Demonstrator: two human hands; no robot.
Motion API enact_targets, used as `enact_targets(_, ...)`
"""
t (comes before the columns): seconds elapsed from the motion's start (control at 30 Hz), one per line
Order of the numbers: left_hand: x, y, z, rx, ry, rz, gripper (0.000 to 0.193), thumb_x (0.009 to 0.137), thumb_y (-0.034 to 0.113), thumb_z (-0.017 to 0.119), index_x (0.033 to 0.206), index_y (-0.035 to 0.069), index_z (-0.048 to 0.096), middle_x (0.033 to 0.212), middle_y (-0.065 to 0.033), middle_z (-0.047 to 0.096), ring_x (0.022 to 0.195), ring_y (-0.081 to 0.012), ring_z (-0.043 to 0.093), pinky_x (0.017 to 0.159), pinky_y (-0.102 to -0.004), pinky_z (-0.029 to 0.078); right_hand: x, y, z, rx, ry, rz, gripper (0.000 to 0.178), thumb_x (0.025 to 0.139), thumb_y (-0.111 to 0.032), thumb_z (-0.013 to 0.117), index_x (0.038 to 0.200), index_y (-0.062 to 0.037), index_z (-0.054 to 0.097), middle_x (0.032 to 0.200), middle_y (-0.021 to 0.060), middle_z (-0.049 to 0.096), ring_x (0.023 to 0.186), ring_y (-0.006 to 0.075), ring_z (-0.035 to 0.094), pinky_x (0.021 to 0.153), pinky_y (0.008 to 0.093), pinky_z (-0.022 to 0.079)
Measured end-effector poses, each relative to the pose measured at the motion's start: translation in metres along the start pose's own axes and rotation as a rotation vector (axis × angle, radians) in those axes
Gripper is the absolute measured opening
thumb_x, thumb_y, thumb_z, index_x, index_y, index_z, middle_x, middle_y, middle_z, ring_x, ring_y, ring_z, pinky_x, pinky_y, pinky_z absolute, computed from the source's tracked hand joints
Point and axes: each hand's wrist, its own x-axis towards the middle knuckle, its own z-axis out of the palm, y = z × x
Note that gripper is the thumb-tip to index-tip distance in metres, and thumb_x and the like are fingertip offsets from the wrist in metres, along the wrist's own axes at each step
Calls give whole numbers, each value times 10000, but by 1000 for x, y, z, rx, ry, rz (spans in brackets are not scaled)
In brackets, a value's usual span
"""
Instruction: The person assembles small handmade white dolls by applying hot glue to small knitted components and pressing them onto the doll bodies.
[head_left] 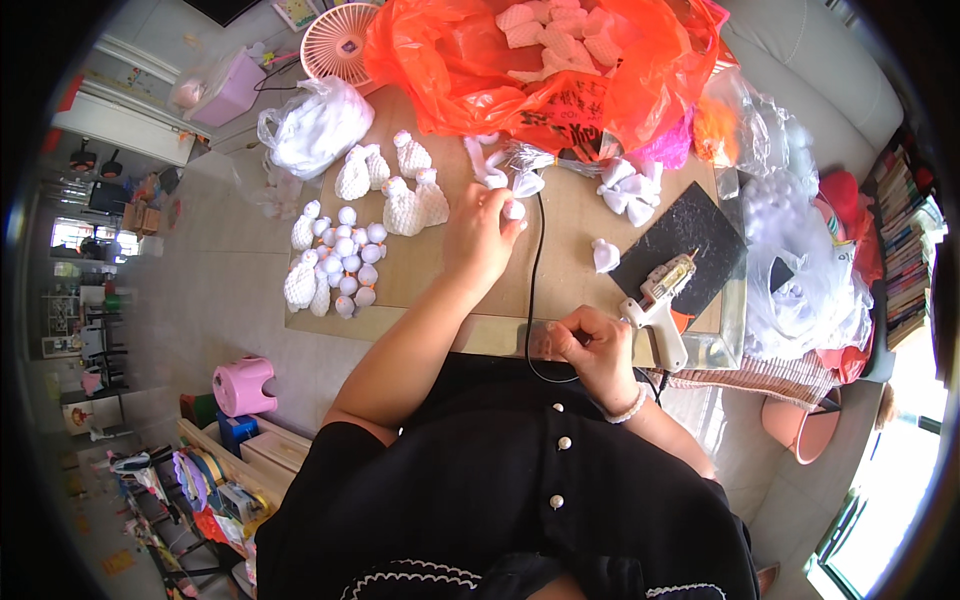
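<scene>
My left hand (478,238) reaches over the middle of the table, its fingers closed round a small white ball (514,210). By the front edge is my right hand (592,350), thumb and fingers pressed together; whatever they may hold is too small to make out. Just right of it, a white glue gun (657,312) rests with its nozzle over a black board (690,240). A cluster of pale balls (346,262) lies at the left, with white knitted pieces (412,206) around and behind it. White fabric pieces (630,190) sit right of my left hand; a single white piece (605,256) lies nearer.
A big red plastic bag (440,70) holding pink knitted pieces (560,35) covers the table's far side. A pink fan (338,42) and a stuffed clear bag (318,125) stand far left. The black cord (538,270) crosses the table. Clear bags (800,290) fill the right side.
</scene>
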Motion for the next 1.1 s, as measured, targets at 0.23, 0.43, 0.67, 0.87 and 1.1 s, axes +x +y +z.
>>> enact_targets(0.23, -24, 27, -21, -257, -87, 88, 337, 700, -13, 684, 1012, 31, 565, 964, -131, 592, 866, -335, 591, 742, -402, 484, 6, 2, 1, 101, 85, 24, 87, 845, -1, 610, 927, 8, 638, 826, 65, 631, 639, 93, 573, 555, 218, 460)
enact_targets(0.43, -38, 56, -52, -405, -143, 140, 359, 704, -59, 665, 1038, 28, 568, 990, -122, 586, 839, -309, 606, 711, -369, 504, 17, 2, 6, 276, 93, -17, 277, 886, -31, 592, 1157, 11, 554, 1023, 55, 615, 776, 106, 572, 685, 237, 493)
enact_targets(0.67, -56, 75, -66, -968, -221, -156, 290, 816, -26, 651, 1093, 9, 576, 1022, -83, 592, 904, -180, 601, 775, -295, 497, 13, -14, 4, 587, -30, 38, 290, 918, 2, 546, 1205, 25, 509, 1043, 73, 631, 931, 119, 592, 816, 245, 480)
enact_targets(0.87, -61, 73, -71, -1073, -188, -205, 114, 869, -65, 592, 978, -35, 581, 1035, -83, 535, 921, -119, 563, 777, -244, 470, 7, -25, 4, 651, -58, 50, 240, 908, -22, 580, 1143, -2, 535, 948, 40, 626, 739, 73, 569, 576, 201, 478)
enact_targets(1.1, -64, 73, -75, -981, -158, -179, 101, 815, -103, 624, 889, -35, 638, 951, -88, 573, 829, -125, 571, 715, -241, 475, 9, -22, 3, 601, -17, 93, 176, 885, 19, 589, 1060, 8, 572, 947, 42, 636, 820, 82, 593, 715, 215, 503)
